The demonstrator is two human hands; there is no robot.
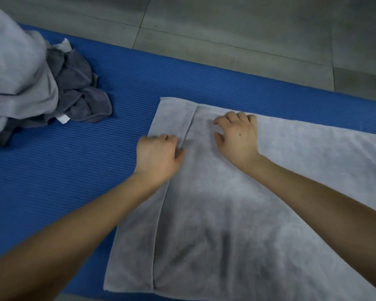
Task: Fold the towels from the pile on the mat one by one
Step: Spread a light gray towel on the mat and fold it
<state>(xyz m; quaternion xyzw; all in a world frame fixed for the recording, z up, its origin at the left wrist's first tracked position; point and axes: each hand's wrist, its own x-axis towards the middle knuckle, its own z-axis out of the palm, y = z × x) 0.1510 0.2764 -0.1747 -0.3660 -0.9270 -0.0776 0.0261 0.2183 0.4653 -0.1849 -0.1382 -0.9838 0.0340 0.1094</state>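
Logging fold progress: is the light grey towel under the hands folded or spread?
Folded at least once: the light grey towel shows an upper layer's edge running inside its left border.

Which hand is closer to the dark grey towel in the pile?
Left. The left hand is at the folded edge of the pale towel, on the side toward the dark grey towel; the right hand rests farther right on the pale towel.

Grey tiled floor (248, 25), thin dark grout lines (142, 17) crossing it
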